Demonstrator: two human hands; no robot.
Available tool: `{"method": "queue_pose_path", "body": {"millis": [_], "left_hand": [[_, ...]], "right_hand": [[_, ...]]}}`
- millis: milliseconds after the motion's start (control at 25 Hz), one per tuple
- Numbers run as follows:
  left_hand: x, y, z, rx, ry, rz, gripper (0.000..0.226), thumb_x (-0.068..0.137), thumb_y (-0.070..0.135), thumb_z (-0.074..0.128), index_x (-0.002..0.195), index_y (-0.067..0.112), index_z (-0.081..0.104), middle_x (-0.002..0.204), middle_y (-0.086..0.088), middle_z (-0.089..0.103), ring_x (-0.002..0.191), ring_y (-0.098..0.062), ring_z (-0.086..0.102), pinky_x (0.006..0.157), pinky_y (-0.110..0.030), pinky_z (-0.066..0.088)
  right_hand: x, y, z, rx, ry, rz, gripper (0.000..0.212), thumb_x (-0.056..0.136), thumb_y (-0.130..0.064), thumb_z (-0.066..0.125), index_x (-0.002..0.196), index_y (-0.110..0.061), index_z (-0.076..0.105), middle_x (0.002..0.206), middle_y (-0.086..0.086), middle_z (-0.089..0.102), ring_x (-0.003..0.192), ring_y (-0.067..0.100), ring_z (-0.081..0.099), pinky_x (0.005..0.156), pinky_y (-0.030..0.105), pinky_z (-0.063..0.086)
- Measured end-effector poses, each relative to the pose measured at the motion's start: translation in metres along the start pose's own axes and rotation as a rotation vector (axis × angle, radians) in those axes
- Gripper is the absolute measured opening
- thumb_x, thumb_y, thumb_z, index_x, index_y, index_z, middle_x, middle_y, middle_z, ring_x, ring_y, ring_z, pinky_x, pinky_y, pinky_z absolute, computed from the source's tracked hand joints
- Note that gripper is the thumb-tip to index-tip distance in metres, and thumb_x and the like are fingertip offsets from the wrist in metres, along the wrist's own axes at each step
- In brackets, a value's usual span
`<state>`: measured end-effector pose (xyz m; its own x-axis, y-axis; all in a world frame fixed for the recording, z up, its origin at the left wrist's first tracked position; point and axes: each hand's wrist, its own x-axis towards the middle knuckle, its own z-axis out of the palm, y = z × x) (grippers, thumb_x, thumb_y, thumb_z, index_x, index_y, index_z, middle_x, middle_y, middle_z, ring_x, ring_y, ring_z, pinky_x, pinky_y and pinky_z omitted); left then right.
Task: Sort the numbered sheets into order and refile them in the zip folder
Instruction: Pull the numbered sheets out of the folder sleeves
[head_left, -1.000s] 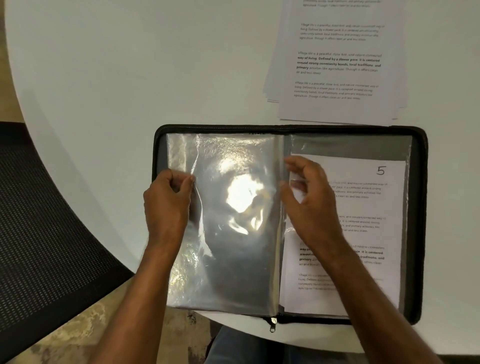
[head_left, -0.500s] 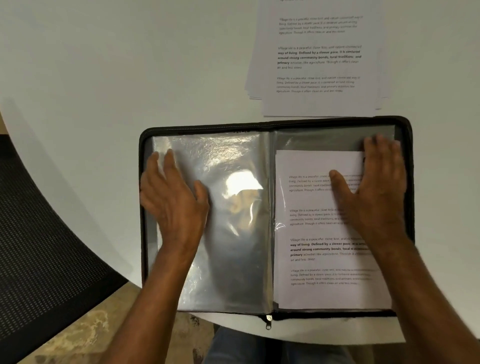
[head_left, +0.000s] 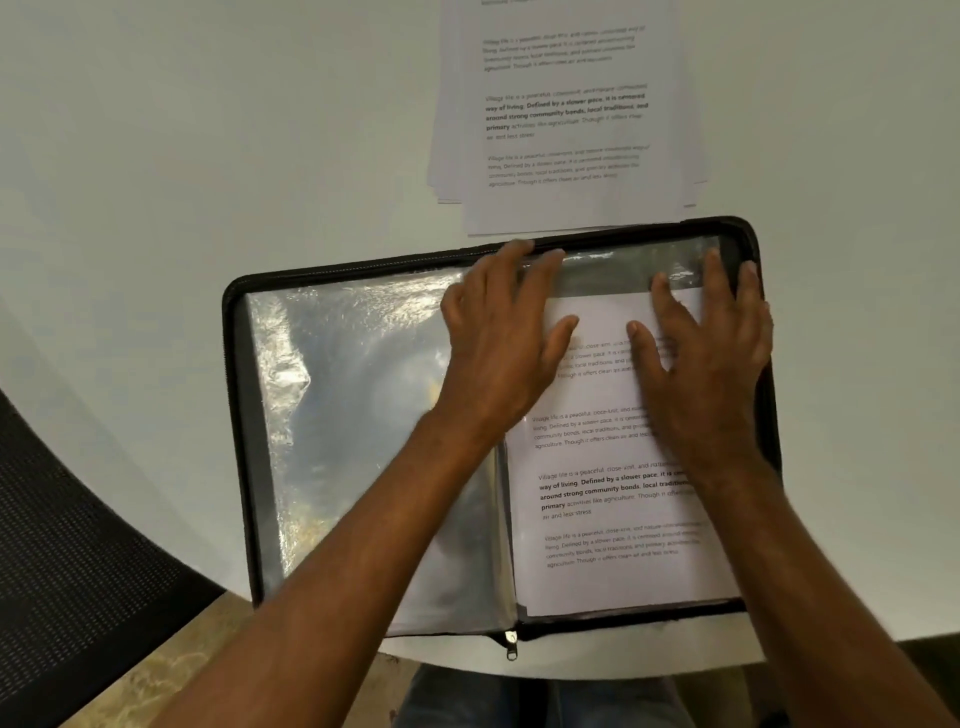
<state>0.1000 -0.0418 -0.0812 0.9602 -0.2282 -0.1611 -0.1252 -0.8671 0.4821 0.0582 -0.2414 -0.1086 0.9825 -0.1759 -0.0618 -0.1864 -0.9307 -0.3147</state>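
Note:
A black zip folder (head_left: 236, 415) lies open on the white table, its clear plastic sleeves (head_left: 353, 415) spread over the left half. A printed sheet (head_left: 613, 499) sits inside the right-hand sleeve. My left hand (head_left: 498, 343) rests flat across the spine near the top, fingers spread, thumb on the sheet. My right hand (head_left: 706, 353) lies flat on the sheet's upper right, fingers apart, covering the corner where the number is. A stack of loose printed sheets (head_left: 566, 114) lies just beyond the folder's top edge.
The folder's zip pull (head_left: 511, 644) hangs over the table's near edge. A black mesh chair (head_left: 72, 582) stands at the lower left. My legs (head_left: 519, 696) show under the table edge. White tabletop (head_left: 208, 145) stretches to the left of the loose stack.
My left hand has moved from the left sleeves to the spine at the top of the right page. The right hand stays flat on the sheet. The camera view shifted.

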Motion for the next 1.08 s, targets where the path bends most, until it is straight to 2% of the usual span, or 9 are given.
{"method": "queue_pose_path", "body": {"millis": [120,280,400,480,600,680,760,880,1080], "left_hand": [[0.026,0.006,0.003,0.076,0.011,0.061,0.054,0.097,0.041,0.061,0.147,0.024,0.049,0.145,-0.004,0.047,0.136,-0.025,0.039,0.109,-0.044,0.024],[0.042,0.005,-0.001,0.103,0.072,0.109,0.022,0.098,0.033,0.062,0.118,0.027,0.067,0.126,-0.001,0.055,0.12,-0.024,0.046,0.093,-0.034,0.017],[0.047,0.005,-0.01,0.04,0.008,0.104,0.014,0.098,0.033,0.061,0.109,0.03,0.069,0.12,0.003,0.056,0.118,-0.019,0.045,0.095,-0.034,0.018],[0.049,0.008,-0.017,-0.047,-0.048,0.087,0.013,0.098,0.028,0.058,0.104,0.032,0.069,0.111,0.008,0.059,0.112,-0.013,0.049,0.094,-0.034,0.02],[0.051,0.014,-0.028,-0.18,-0.111,0.074,0.029,0.089,0.01,0.051,0.092,0.03,0.072,0.098,0.01,0.064,0.1,-0.011,0.057,0.095,-0.033,0.023],[0.054,0.013,-0.032,-0.228,-0.135,0.09,0.036,0.083,0.002,0.05,0.083,0.028,0.076,0.092,0.009,0.069,0.093,-0.012,0.062,0.099,-0.037,0.039],[0.061,0.01,-0.036,-0.268,-0.189,0.084,0.037,0.082,-0.002,0.057,0.077,0.027,0.077,0.09,0.008,0.071,0.089,-0.013,0.066,0.092,-0.041,0.053],[0.073,0.012,-0.039,-0.2,-0.316,0.041,0.035,0.089,-0.001,0.062,0.085,0.027,0.081,0.098,0.01,0.075,0.095,-0.012,0.067,0.097,-0.043,0.053],[0.074,0.02,-0.036,-0.066,-0.4,0.111,0.022,0.099,0.024,0.067,0.116,0.035,0.075,0.115,0.015,0.07,0.104,-0.007,0.064,0.109,-0.049,0.042]], "right_hand": [[-0.002,0.003,-0.002,0.062,0.056,-0.029,0.04,0.106,-0.037,0.052,0.143,-0.028,0.059,0.168,0.008,0.025,0.155,0.033,0.016,0.122,0.055,0.017],[-0.007,0.004,-0.011,0.221,0.085,0.032,0.033,0.106,-0.033,0.055,0.137,-0.031,0.065,0.164,0.003,0.034,0.145,0.029,0.033,0.114,0.048,0.031],[-0.007,0.003,-0.021,0.419,0.095,0.067,0.035,0.106,-0.03,0.055,0.139,-0.023,0.063,0.16,0.007,0.039,0.142,0.019,0.038,0.114,0.016,0.032],[-0.006,0.001,-0.03,0.549,0.141,0.108,0.037,0.107,-0.023,0.055,0.143,-0.018,0.058,0.153,0.011,0.043,0.136,0.002,0.042,0.106,0.004,0.033],[-0.006,-0.003,-0.041,0.712,0.219,0.192,0.037,0.106,-0.01,0.05,0.143,-0.01,0.054,0.14,0.013,0.051,0.114,-0.012,0.052,0.088,0.003,0.046],[-0.005,-0.004,-0.044,0.803,0.231,0.229,0.036,0.105,-0.003,0.047,0.141,-0.006,0.053,0.13,0.01,0.057,0.107,-0.01,0.058,0.081,0.006,0.05],[-0.003,-0.005,-0.045,0.858,0.23,0.253,0.036,0.105,-0.001,0.046,0.14,-0.004,0.053,0.12,0.005,0.061,0.102,-0.009,0.06,0.08,0.007,0.05],[-0.002,-0.008,-0.044,0.919,0.224,0.285,0.036,0.104,0.003,0.045,0.138,-0.004,0.054,0.109,-0.003,0.061,0.095,-0.009,0.06,0.079,0.007,0.049],[0.0,-0.01,-0.044,1.001,0.213,0.315,0.037,0.103,0.007,0.045,0.135,-0.008,0.055,0.105,-0.009,0.063,0.095,-0.005,0.061,0.084,0.008,0.047]]}}
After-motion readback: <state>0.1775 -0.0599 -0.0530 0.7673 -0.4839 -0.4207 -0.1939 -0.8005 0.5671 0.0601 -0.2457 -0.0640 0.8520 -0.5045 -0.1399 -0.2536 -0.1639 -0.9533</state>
